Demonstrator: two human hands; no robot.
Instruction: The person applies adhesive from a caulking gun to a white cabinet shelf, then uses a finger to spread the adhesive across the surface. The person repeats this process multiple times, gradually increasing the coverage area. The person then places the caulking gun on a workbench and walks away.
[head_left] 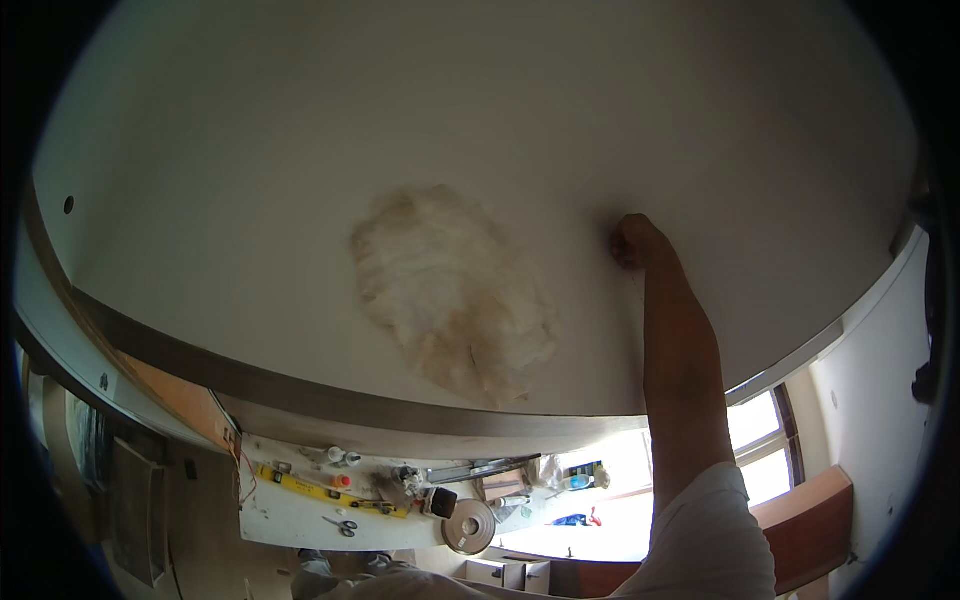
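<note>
White ceiling [300,130] fills the view, window [760,440] lower right, cluttered worktable [290,515] below. Right hand [632,240] reaches up, knuckles against the ceiling, seemingly fisted; whether it grips anything cannot be told. Left hand is out of view. Rough, stained patch [450,290] sits just left of the hand, apart from it. Level [330,490], scissors [342,523] and tape roll [469,527] lie on the worktable. Doing this well likely calls for steady, even pressure and a braced arm.

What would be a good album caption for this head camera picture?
A right hand pressed up against a white ceiling beside a rough patch of filler, with a cluttered workbench below.
</note>
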